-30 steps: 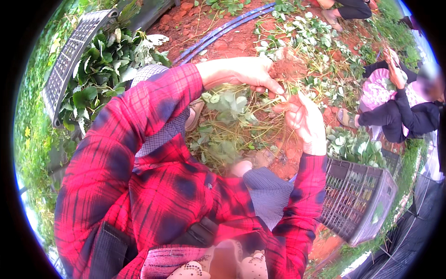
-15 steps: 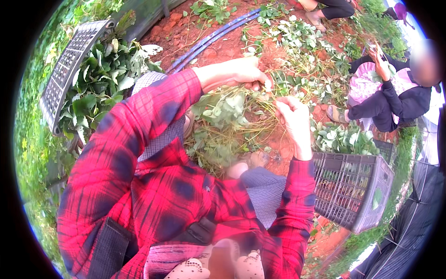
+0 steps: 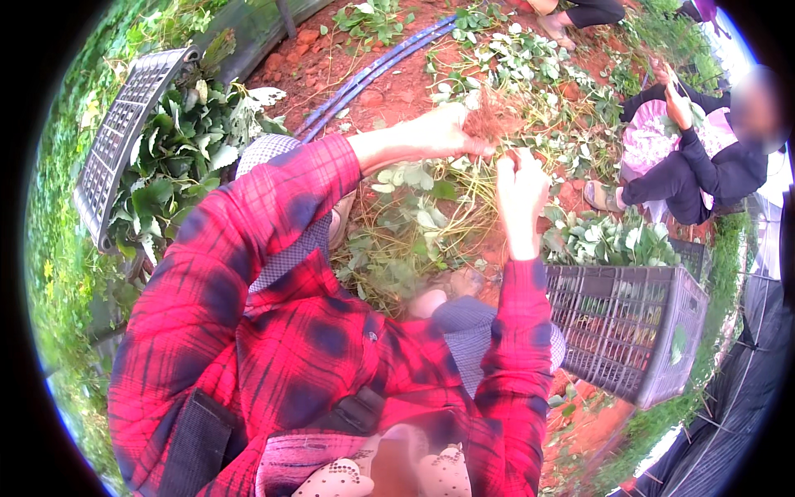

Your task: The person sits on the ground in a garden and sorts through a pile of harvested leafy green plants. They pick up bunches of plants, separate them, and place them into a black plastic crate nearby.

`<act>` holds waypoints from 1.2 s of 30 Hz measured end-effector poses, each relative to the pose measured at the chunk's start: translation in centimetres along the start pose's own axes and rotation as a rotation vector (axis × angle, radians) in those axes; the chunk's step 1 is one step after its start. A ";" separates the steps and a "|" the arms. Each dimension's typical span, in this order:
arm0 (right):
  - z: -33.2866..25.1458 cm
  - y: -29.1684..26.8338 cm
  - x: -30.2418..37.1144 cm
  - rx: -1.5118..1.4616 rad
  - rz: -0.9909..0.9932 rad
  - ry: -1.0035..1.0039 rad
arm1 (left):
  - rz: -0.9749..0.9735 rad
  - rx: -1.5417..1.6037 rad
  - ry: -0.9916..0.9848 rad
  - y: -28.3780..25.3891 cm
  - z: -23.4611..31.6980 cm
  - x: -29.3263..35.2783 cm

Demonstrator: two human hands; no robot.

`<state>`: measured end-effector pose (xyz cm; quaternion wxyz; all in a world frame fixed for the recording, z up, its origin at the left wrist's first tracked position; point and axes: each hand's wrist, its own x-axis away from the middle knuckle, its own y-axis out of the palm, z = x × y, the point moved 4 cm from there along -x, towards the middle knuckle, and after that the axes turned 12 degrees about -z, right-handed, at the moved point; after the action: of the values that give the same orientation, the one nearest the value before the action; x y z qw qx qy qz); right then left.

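My left hand point(image 3: 443, 137) is closed around a rooted leafy plant. Its reddish tangle of fine roots point(image 3: 494, 118) sticks out past the fingers, and its leaves seem to hang below the hand. Close by, my right hand point(image 3: 522, 182) has its fingers pinched together by the left fingertips, at the base of the stems; what lies between them is too small to make out. Beneath both hands, a heap of green leaves and thin pale stems point(image 3: 406, 240) lies on the reddish soil between my legs.
At left a tilted grey plastic crate point(image 3: 137, 124) holds leafy plants point(image 3: 178, 149). Another crate point(image 3: 613, 323), with leaves on top, stands at right. Blue hoses point(image 3: 373, 74) cross the red soil. A seated co-worker point(image 3: 696, 157) is at far right; another person's leg point(image 3: 592, 15) shows at the top.
My right hand has moved up and slightly inward, toward the left fingertips. The left hand stays near the same place, with the roots still beyond its fingers.
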<state>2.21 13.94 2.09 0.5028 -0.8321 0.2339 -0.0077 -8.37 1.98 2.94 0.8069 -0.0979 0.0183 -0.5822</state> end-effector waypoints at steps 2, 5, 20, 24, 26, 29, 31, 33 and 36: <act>4.7 1.2 0.0 0.064 0.121 0.151 | 0.048 0.153 0.010 -0.3 1.1 -0.1; 11.4 5.0 3.1 -0.221 -0.178 0.200 | 0.139 0.596 -0.004 -4.1 -1.9 -1.0; 12.8 11.4 -1.3 -0.818 -0.442 0.439 | 0.405 1.123 0.277 -15.3 -2.3 6.2; 8.3 14.5 -3.9 -0.987 -0.529 0.418 | 0.406 1.285 0.113 -15.7 -4.8 6.8; 6.2 15.4 -4.9 -1.079 -0.561 0.406 | 0.585 1.209 0.175 -15.7 -4.4 6.0; 3.3 15.1 -5.9 -1.247 -0.497 0.371 | 0.708 1.204 0.155 -15.4 -4.7 5.5; 3.3 15.5 -6.3 -1.362 -0.495 0.346 | 0.716 1.190 0.153 -15.6 -5.0 5.3; 3.4 15.3 -6.3 -1.320 -0.525 0.360 | 0.681 1.150 0.162 -16.0 -5.6 5.1; 4.9 15.8 -6.3 -1.242 -0.540 0.367 | 0.702 1.151 0.186 -16.2 -5.2 5.3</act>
<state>-8.24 14.43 -12.21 -0.1328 -0.9797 0.0613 -0.1374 -22.55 -8.66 1.15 0.8667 0.4091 -0.1944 -0.2090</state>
